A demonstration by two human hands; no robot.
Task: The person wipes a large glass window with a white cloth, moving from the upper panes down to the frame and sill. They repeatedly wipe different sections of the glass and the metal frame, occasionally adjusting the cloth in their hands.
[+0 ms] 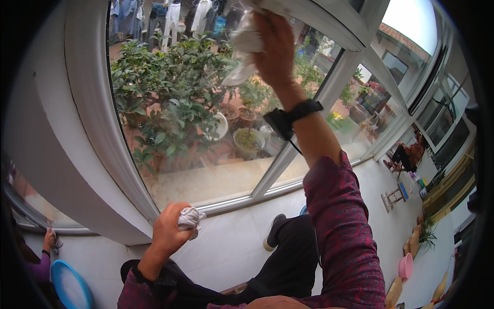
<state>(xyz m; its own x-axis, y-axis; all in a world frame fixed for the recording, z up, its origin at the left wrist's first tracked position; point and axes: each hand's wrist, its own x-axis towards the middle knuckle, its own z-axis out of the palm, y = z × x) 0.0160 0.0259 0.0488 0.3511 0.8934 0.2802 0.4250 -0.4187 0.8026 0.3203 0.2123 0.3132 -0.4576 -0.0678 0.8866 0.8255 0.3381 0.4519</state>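
Right hand [275, 49] is up high at the window pane [206, 183], arm stretched out; white cloth [248, 36] sits just left of its fingers, on the upper part of the glass, bunched at the top, with a loose tail slanting down and left. Right hand is clearly the nearer one to that cloth and to the upper glass; left hand [169, 229] is well below, near the lower left corner of the window frame [226, 207]

Right grip: closed over the white cloth, fingers mostly seen from the back, so can't tell how tightly it pinches; cloth looks to be against the glass, exact contact unclear. Left grip: narrow, curled round a balled cloth [189, 219] that pokes out on the thumb side, no clear long axis, apart from the pane as far as shows

Around: potted plant [248, 140] beyond the glass, blue basin [69, 286] on the floor [221, 250] at far left, a co-worker's hand [49, 240] near it
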